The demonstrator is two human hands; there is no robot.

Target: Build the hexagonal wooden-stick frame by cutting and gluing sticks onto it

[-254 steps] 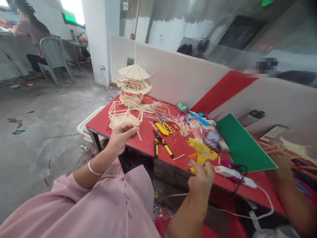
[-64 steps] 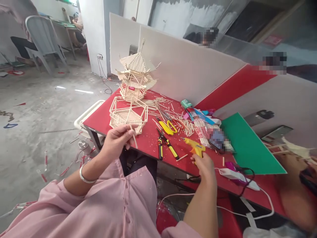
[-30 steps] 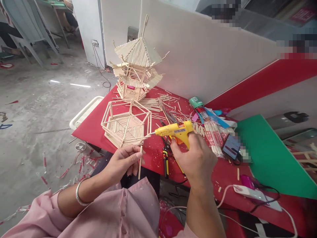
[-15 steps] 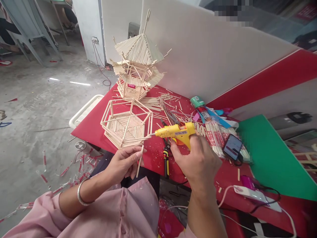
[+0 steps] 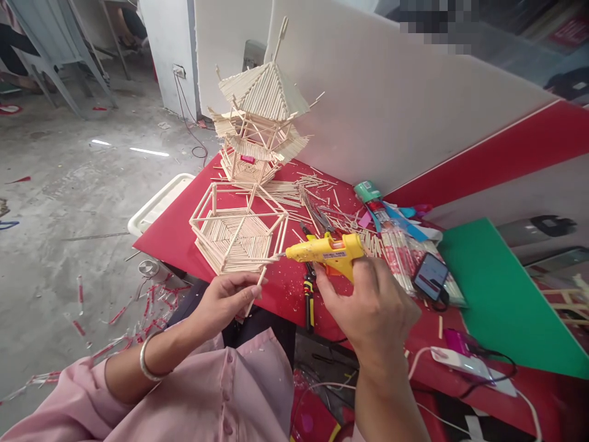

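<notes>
My right hand (image 5: 375, 301) grips a yellow hot glue gun (image 5: 329, 250), its nozzle pointing left, close to a corner of a hexagonal stick frame (image 5: 237, 236). Between the thumb and fingers of my left hand (image 5: 232, 296) is a thin wooden stick (image 5: 257, 285), held slanted just below the frame's front edge. The frame has a floor of sticks laid in rings, with short posts and a top rim of sticks. Behind it stands a pagoda model (image 5: 264, 116) made of similar sticks, with tiered roofs.
Loose sticks (image 5: 317, 182) lie on the red table (image 5: 161, 230). Yellow-black pliers (image 5: 308, 301) rest at its front edge. To the right are bagged sticks (image 5: 398, 252), a phone (image 5: 431, 276), a green board (image 5: 501, 294) and a white power strip (image 5: 473, 365) with cords.
The glue gun has shifted slightly right and down, and its tip sits a little apart from the frame's corner. The stick in my left hand has moved slightly up and left, tilting more.
</notes>
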